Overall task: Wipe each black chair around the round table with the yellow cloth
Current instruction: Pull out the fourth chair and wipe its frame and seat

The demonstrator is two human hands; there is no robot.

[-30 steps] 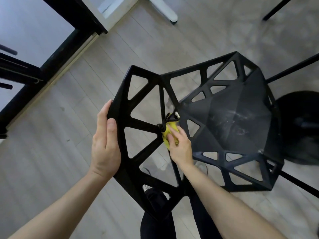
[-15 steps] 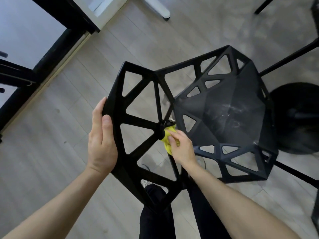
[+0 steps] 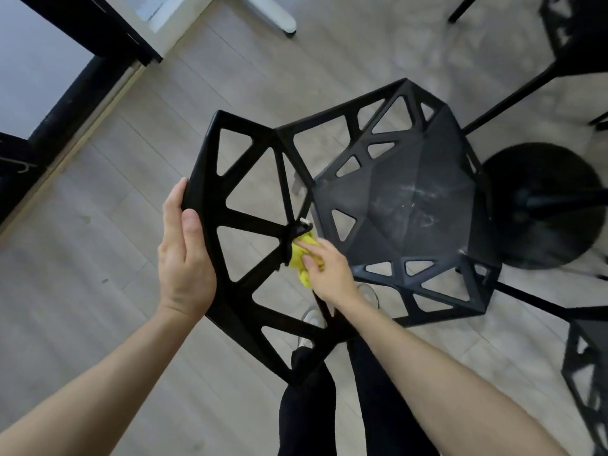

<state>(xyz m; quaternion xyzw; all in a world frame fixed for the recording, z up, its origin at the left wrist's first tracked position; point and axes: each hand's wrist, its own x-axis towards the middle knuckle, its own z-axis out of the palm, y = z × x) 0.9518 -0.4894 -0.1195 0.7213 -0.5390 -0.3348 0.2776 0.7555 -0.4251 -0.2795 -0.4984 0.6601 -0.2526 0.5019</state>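
The left hand (image 3: 186, 258) grips the top edge of the black plastic chair with triangle holes (image 3: 411, 205), probably to keep it steady. The right hand (image 3: 329, 269) presses the small yellow cloth (image 3: 301, 258) (all bunched up) against the chair's back, where its bars meet.

No text, label, brand, number or sign can be read anywhere in this view. The black chair (image 3: 404, 205) carries only pale scuffs and smears on its seat, to the right of the right hand (image 3: 329, 271); they form no letters. The yellow cloth (image 3: 301, 258) under that hand's fingers is plain, with no tag or print showing. The chair back gripped by the left hand (image 3: 184, 258) shows bare black struts without any mark. The wooden floor (image 3: 82, 245) to the left of the left hand has only plank seams and a few dark specks.
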